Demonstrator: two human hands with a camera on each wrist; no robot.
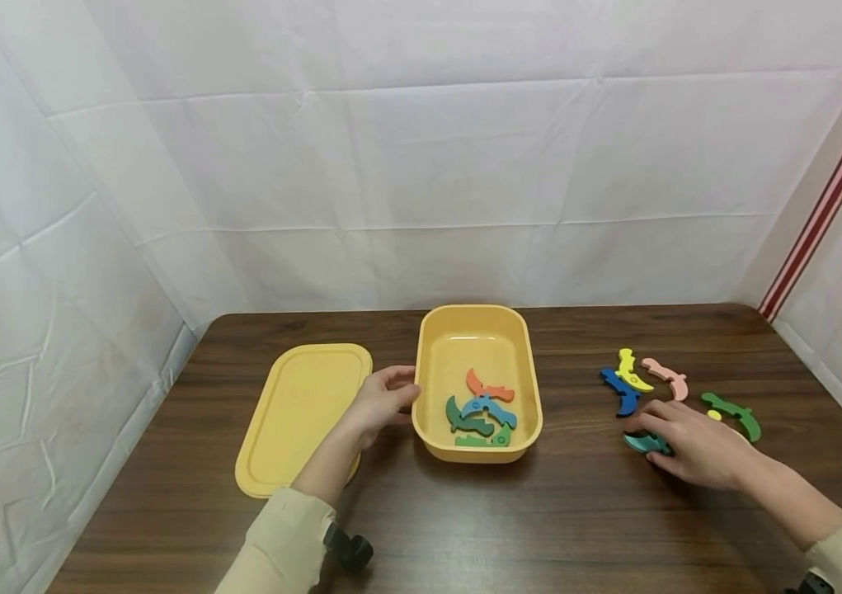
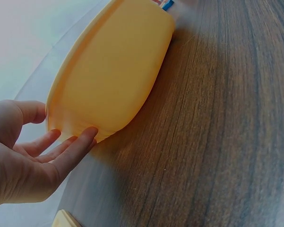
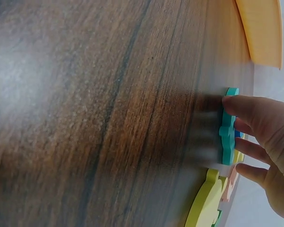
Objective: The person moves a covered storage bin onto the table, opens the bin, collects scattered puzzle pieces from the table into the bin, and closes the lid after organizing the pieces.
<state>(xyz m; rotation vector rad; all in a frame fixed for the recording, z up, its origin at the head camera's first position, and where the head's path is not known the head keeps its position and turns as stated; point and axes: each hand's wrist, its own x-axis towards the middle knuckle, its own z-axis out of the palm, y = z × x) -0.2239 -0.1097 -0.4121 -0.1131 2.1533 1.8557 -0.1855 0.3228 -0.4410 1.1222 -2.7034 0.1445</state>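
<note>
My left hand (image 1: 383, 400) touches the left wall of a yellow plastic box (image 1: 528, 355), its fingers extended along the outside. In the left wrist view the thumb and fingertips meet the box's end near its rim. Inside the box lie several bird-shaped pieces: an orange piece (image 1: 495, 393), a light blue piece (image 1: 498, 410), a dark green piece (image 1: 468, 425) and a bright green piece (image 1: 474, 441). On the right, my right hand (image 1: 703, 445) pinches a teal bird-shaped piece (image 3: 228, 125) between thumb and fingers, low over the table.
Beyond the right hand lie a blue piece (image 1: 623, 394), a yellow piece (image 1: 628, 367), a pink piece (image 1: 669, 378) and a green piece (image 1: 736, 412). Another yellow piece (image 3: 203, 203) is partly hidden under that hand. A flat yellow lid (image 1: 302, 412) rests left of the box on the wooden table (image 1: 465, 528).
</note>
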